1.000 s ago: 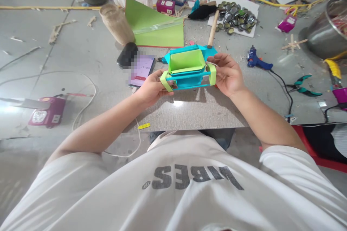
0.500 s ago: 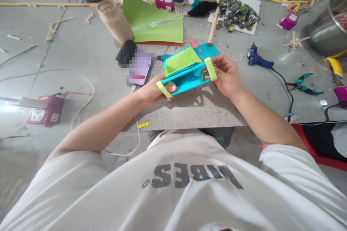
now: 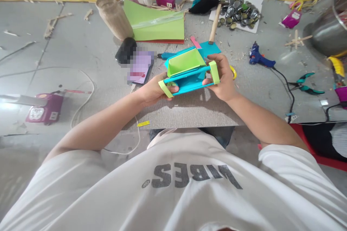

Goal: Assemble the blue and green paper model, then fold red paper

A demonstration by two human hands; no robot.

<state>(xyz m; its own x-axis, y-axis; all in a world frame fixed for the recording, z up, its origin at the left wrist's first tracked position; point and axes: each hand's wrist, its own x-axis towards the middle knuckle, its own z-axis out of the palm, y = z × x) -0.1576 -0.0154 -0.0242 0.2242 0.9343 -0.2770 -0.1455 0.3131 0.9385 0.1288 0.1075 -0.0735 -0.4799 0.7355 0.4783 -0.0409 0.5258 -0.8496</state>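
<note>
Just above the table's near edge is a blue and lime-green paper craft box, with a green-lined tray on top and a hollow blue part below. Light green strips wrap its two ends. My left hand is closed on the left end, its thumb inside the hollow part. My right hand grips the right end, with the thumb near the lower blue edge and fingers behind the green strip. A yellow loop shows beside my right hand; what it belongs to is hidden.
Behind the box lie blue paper, a hammer and bottle caps. On the left are a phone, black case and brown bottle. A blue glue gun and teal-handled pliers lie right.
The box has shifted slightly right. My right thumb has moved onto its lower right edge, and the fingers have spread along the end. The yellow loop has come into sight beside my right hand.
</note>
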